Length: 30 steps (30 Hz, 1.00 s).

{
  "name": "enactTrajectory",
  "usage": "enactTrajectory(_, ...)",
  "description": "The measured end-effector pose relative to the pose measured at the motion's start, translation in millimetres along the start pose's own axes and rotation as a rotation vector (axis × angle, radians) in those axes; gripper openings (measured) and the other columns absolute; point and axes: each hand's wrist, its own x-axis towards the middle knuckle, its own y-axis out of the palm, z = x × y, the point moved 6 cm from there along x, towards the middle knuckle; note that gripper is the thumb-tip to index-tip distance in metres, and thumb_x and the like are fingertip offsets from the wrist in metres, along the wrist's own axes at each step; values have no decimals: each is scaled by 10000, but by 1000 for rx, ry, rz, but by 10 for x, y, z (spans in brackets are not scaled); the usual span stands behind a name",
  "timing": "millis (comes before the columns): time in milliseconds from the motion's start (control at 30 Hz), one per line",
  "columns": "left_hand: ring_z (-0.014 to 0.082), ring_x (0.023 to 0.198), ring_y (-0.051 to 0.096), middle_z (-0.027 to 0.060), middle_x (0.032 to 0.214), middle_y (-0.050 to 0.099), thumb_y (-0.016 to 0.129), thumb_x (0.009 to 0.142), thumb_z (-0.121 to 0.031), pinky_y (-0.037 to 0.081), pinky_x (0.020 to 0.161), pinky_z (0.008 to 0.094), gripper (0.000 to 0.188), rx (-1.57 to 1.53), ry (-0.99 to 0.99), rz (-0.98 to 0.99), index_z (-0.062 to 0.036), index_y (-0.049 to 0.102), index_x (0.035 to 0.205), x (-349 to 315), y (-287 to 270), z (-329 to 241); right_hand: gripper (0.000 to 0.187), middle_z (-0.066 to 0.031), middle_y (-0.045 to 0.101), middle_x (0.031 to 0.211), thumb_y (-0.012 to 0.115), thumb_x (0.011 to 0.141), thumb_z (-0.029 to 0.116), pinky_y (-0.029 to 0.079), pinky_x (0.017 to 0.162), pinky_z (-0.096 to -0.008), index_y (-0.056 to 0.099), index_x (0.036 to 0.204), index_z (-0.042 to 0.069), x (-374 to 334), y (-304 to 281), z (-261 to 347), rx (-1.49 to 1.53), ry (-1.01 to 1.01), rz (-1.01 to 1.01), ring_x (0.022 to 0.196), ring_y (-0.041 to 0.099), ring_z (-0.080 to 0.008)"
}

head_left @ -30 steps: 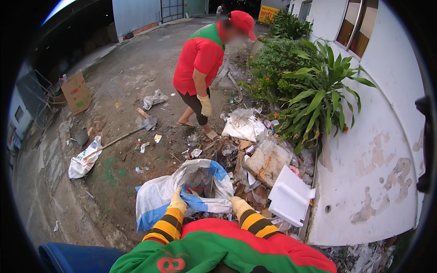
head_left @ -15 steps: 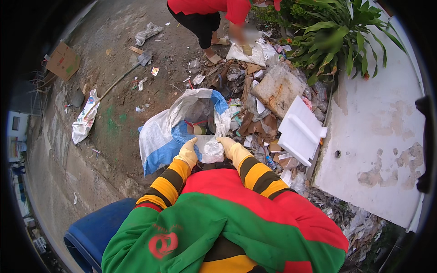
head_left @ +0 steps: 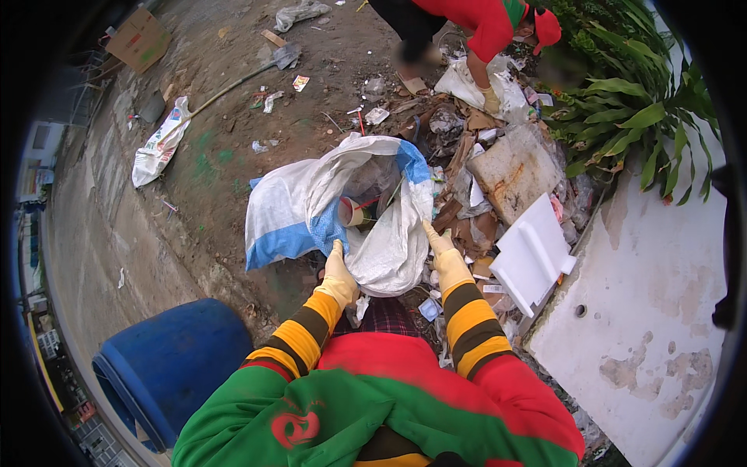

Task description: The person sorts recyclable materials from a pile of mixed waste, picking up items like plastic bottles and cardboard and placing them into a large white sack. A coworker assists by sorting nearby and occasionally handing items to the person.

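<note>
A large white and blue woven sack [head_left: 389,257] hangs between my hands, its mouth spread and facing up. Inside it lie a cup-like container [head_left: 352,212] with a red stick and some loose rubbish. My left hand [head_left: 338,276], in a pale glove, grips the sack's near rim by the blue stripe. On the other side my right hand [head_left: 447,253], gloved too, is closed on the rim's white edge. The fingertips are partly hidden by the fabric.
A rubbish heap [head_left: 467,202] with a stained foam slab [head_left: 517,173] and a white foam lid [head_left: 533,253] lies to the right, beside a pale wall [head_left: 646,288]. A co-worker [head_left: 475,31] bends over its far end. A blue barrel [head_left: 175,366] lies left; a long-handled shovel [head_left: 233,86] lies far left.
My hands have spread farther apart, and the sack's near side now sags wider between them. The view has shifted, showing more of the barrel. The co-worker's arm reaches down to the heap.
</note>
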Motion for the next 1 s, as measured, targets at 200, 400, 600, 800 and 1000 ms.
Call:
enactTrajectory(200, 204, 1003, 616, 100, 1154, 639, 730, 829, -190, 467, 931, 333, 434, 435, 341, 47, 33, 597, 1177, -401, 218, -99, 1411, -240, 69, 1573, 878, 588, 479, 266, 1152, -434, -107, 1510, 66, 590, 306, 690, -486, -96, -300, 1442, 208, -351)
enactTrajectory(400, 258, 1083, 612, 157, 1188, 629, 582, 920, -180, 469, 987, 405, 330, 194, 144, 270, 1, 586, 1196, -761, -21, -338, 1295, -205, 124, 1516, 848, 629, 365, 283, 1135, -424, -104, 1458, 75, 722, 682, 401, -476, 162, -353, 1387, 266, -319)
enactTrajectory(600, 285, 1171, 562, 173, 1265, 588, 520, 946, -225, 415, 1056, 433, 389, 92, 47, 321, 5, 550, 1258, -1106, -464, -776, 867, -212, 387, 1314, 713, 734, 277, 377, 1044, -456, 190, 1373, 12, 491, 1171, -32, 215, 111, 72, 1199, 451, -339)
enactTrajectory(800, 377, 1229, 505, 190, 1348, 525, 553, 893, -417, 359, 1092, 490, 595, -148, 208, 484, -31, 493, 1343, -1937, -566, -1733, 516, -218, 651, 1111, 578, 839, 188, 471, 954, -488, 484, 1287, -51, -533, 1371, -660, 502, 126, 357, 1012, 636, -358)
enactTrajectory(1000, 338, 1060, 603, 177, 1213, 583, 581, 833, -615, 523, 914, 478, 747, -101, 508, 869, -44, 488, 1305, -3072, 90, -2727, 287, -210, 680, 937, 518, 697, 33, 559, 756, -413, 656, 921, -84, -2019, 1629, -243, 380, -82, 514, 797, 682, -305)
